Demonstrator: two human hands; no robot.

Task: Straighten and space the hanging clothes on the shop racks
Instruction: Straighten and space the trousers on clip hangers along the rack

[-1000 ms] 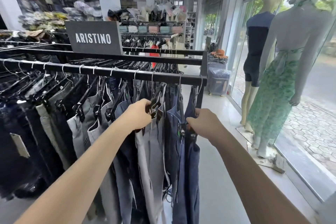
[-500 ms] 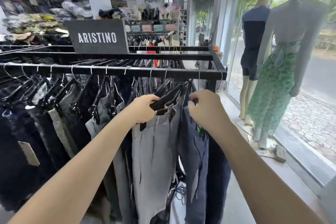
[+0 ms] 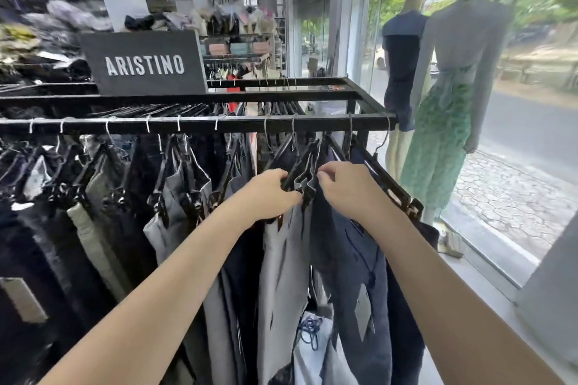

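Hanging near the rail's [image 3: 187, 126] right end, grey trousers [image 3: 281, 262] and navy trousers [image 3: 355, 262] crowd together. The left hand [image 3: 271, 195] has its grip curled round the grey pair's hanger [image 3: 301, 182]; the right hand [image 3: 347, 188] pinches the navy waistband. Open floor [image 3: 488, 300] lies rightward, toward the window [image 3: 531, 172].

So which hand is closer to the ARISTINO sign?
Left. The left hand grips a black clip hanger below and right of the ARISTINO sign; the right hand is further right, beyond that hanger.

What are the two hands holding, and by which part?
The left hand grips the near end of a black clip hanger carrying grey trousers; the right hand pinches the top of the navy trousers beside it.
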